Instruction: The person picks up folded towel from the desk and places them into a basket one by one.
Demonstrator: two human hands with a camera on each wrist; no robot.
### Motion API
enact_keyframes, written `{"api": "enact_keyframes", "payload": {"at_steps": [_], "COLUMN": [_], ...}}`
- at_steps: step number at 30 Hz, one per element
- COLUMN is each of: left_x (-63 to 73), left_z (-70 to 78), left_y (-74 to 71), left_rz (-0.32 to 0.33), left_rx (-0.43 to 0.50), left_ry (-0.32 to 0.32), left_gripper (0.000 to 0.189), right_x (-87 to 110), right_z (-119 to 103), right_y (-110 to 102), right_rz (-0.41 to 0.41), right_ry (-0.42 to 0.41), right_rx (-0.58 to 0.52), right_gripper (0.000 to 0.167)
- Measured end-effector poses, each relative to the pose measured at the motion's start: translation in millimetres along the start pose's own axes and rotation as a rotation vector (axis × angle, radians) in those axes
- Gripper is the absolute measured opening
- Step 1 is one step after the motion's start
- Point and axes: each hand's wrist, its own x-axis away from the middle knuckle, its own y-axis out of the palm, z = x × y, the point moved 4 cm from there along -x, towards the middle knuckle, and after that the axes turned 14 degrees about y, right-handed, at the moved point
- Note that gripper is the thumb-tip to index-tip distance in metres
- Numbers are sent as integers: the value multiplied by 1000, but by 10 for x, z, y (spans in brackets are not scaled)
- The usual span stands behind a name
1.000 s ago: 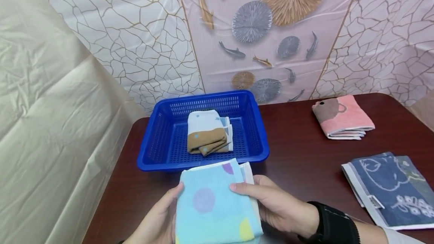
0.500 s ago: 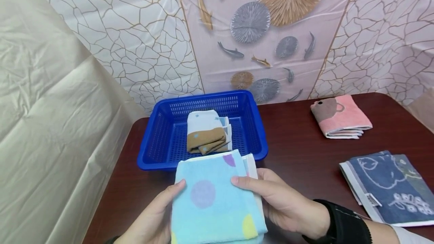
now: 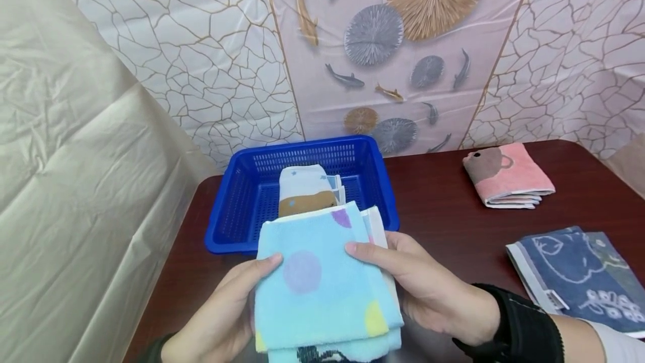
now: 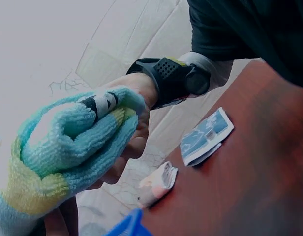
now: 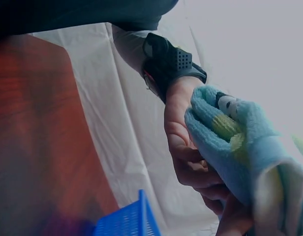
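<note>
A folded light-blue towel (image 3: 327,290) with purple and yellow spots is held up between both hands in the head view, in front of the basket. My left hand (image 3: 221,307) grips its left edge, thumb on top and the other fingers beneath. On the opposite side my right hand (image 3: 433,284) pinches the edge the same way, near a white border. Both wrist views show the towel's layered folds (image 4: 73,147). Its upper edge overlaps the near rim of a blue plastic basket (image 3: 227,240), hiding part of a white-and-brown folded towel (image 3: 304,184) inside.
To the right on the dark red table (image 3: 433,200) lie a pink folded towel (image 3: 524,175) with a grey-brown animal and a dark blue folded towel (image 3: 574,273). A patterned cloth (image 3: 216,60) hangs behind the table, and a pale sheet (image 3: 90,184) drapes at the left.
Both hands have raised the light-blue towel and moved it away from the body, toward the basket. It now covers more of the white-and-brown towel, and a black print shows at its lower edge.
</note>
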Motion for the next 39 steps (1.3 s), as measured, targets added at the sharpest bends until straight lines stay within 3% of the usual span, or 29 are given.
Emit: {"api": "enact_keyframes", "payload": {"at_steps": [9, 17, 25, 29, 39], "left_x": [-139, -274, -638, -830, -1104], "left_z": [319, 541, 624, 648, 680], "left_y": [45, -36, -177, -272, -520], "left_rz": [-8, 32, 77, 113, 150], "left_rx": [-90, -164, -194, -197, -220], "left_ry": [40, 89, 115, 98, 111], "left_gripper": [57, 56, 54, 50, 49], "right_x": [12, -97, -332, -463, -752], "right_z": [-278, -471, -691, -765, -953], "right_y": [46, 71, -43, -114, -181], "right_rz": [60, 102, 171, 207, 261], "right_ry": [-58, -122, -136, -128, -113], "right_rx": [36, 27, 12, 4, -25], "right_gripper": [60, 59, 53, 49, 27]}}
